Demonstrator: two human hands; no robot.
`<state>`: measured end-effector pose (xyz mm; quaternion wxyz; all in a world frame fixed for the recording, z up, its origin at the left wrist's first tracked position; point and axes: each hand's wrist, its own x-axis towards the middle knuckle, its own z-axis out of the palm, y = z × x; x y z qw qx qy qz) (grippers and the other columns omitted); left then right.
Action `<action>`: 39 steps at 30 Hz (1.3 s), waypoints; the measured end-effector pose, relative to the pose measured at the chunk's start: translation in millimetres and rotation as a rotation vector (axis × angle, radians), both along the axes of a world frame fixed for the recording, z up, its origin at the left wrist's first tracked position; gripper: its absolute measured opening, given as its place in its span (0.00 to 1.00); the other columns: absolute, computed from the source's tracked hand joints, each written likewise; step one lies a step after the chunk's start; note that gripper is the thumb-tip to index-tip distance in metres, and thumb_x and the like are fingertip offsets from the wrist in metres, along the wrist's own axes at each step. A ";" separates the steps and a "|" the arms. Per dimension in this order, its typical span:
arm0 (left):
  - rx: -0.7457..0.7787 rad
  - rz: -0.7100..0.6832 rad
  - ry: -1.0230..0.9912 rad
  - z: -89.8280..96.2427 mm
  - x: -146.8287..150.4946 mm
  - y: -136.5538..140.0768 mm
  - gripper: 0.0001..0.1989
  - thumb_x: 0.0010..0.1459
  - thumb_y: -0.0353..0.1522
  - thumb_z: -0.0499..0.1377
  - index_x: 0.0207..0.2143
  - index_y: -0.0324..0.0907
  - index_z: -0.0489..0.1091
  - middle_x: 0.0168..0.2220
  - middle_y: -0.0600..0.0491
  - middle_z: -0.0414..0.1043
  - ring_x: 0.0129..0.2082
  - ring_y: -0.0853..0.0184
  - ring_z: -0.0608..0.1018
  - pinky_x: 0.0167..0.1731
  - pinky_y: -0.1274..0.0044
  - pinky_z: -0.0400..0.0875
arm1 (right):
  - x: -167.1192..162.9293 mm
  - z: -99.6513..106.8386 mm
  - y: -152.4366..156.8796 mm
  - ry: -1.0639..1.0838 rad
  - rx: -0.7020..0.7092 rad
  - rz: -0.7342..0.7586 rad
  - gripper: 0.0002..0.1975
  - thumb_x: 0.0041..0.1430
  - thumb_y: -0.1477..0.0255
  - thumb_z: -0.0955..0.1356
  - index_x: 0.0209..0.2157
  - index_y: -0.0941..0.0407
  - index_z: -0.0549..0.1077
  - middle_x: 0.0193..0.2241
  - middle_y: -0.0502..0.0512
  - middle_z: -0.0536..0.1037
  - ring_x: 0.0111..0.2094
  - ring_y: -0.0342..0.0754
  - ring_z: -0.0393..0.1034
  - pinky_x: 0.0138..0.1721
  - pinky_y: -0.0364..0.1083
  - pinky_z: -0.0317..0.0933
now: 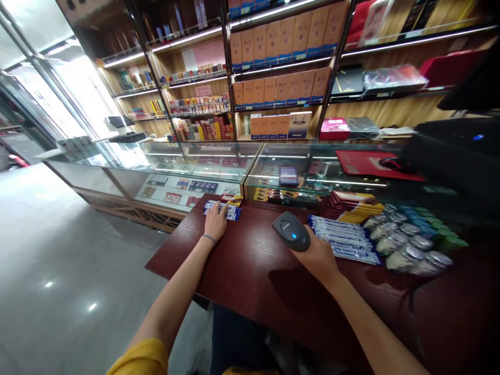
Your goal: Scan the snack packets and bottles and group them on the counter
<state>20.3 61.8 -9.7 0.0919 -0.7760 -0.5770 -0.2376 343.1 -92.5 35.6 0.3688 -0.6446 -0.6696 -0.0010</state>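
My right hand (318, 258) is wrapped round the handle of a black barcode scanner (289, 229), which has a small blue light on its back. The scanner is held above the dark red-brown table (242, 260). At the table's far left, my left hand (216, 221) rests with fingers apart on flat blue-and-white packets (233, 212). Just behind those lies a small yellow-and-red packet (233, 199). To the right of the scanner, a row of similar long blue-and-white packets (344, 239) lies on the table.
Red-and-yellow packets (349, 205) stand in a row at the back right, beside several lidded jars (398, 250) and green-topped containers (441, 234). Beyond the table runs a glass display counter (195, 156), with a red mat (367, 163) on top. Shelves hold boxed goods (281, 86).
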 end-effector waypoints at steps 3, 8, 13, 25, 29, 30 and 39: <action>-0.049 0.047 -0.011 -1.4 -0.6 2.8 0.28 0.59 0.25 0.52 0.61 0.45 0.65 0.64 0.39 0.60 0.65 0.48 0.61 0.61 0.51 0.58 | 2.4 -3.0 -1.4 -0.024 0.011 0.000 0.12 0.54 0.64 0.69 0.41 0.50 0.69 0.26 0.51 0.80 0.26 0.56 0.77 0.25 0.46 0.57; -0.041 -0.002 0.028 2.6 0.1 -0.7 0.23 0.61 0.24 0.50 0.57 0.45 0.70 0.55 0.41 0.68 0.58 0.52 0.69 0.59 0.56 0.59 | 5.4 -5.8 -3.1 -0.122 0.100 0.049 0.10 0.57 0.67 0.67 0.42 0.53 0.70 0.30 0.54 0.80 0.27 0.54 0.77 0.25 0.45 0.58; -0.037 -0.100 0.053 8.0 -1.6 -4.5 0.20 0.62 0.24 0.50 0.51 0.45 0.74 0.45 0.44 0.73 0.48 0.55 0.72 0.54 0.61 0.65 | 12.8 -11.6 -2.1 -0.193 0.120 0.055 0.11 0.58 0.66 0.67 0.42 0.55 0.71 0.29 0.55 0.80 0.26 0.53 0.76 0.24 0.45 0.57; -0.229 -0.338 -0.902 37.7 72.6 -23.8 0.14 0.62 0.36 0.58 0.50 0.43 0.68 0.44 0.49 0.75 0.40 0.63 0.80 0.42 0.71 0.75 | 12.4 3.5 -12.8 0.093 0.014 -0.086 0.21 0.53 0.62 0.70 0.49 0.50 0.69 0.28 0.50 0.81 0.30 0.56 0.79 0.28 0.46 0.60; -0.645 -0.353 -1.362 43.0 114.1 -33.9 0.20 0.56 0.42 0.63 0.47 0.43 0.65 0.36 0.53 0.71 0.30 0.65 0.81 0.26 0.74 0.76 | 12.2 14.8 -16.4 0.114 -0.074 -0.074 0.20 0.53 0.60 0.70 0.48 0.48 0.69 0.30 0.49 0.81 0.32 0.57 0.79 0.28 0.45 0.60; -0.725 -0.364 -1.414 42.6 120.9 -37.3 0.21 0.55 0.42 0.63 0.47 0.43 0.64 0.35 0.54 0.69 0.28 0.65 0.81 0.24 0.75 0.76 | 12.0 16.8 -16.7 0.107 -0.099 -0.064 0.20 0.53 0.60 0.71 0.48 0.48 0.68 0.30 0.49 0.82 0.32 0.57 0.79 0.28 0.45 0.59; -0.886 -0.375 -1.393 31.1 128.0 -54.1 0.20 0.53 0.39 0.64 0.47 0.43 0.66 0.33 0.56 0.69 0.25 0.71 0.78 0.20 0.81 0.74 | 8.4 17.3 -15.4 -0.085 -0.239 0.040 0.18 0.56 0.60 0.70 0.47 0.50 0.69 0.28 0.50 0.81 0.27 0.53 0.77 0.26 0.44 0.54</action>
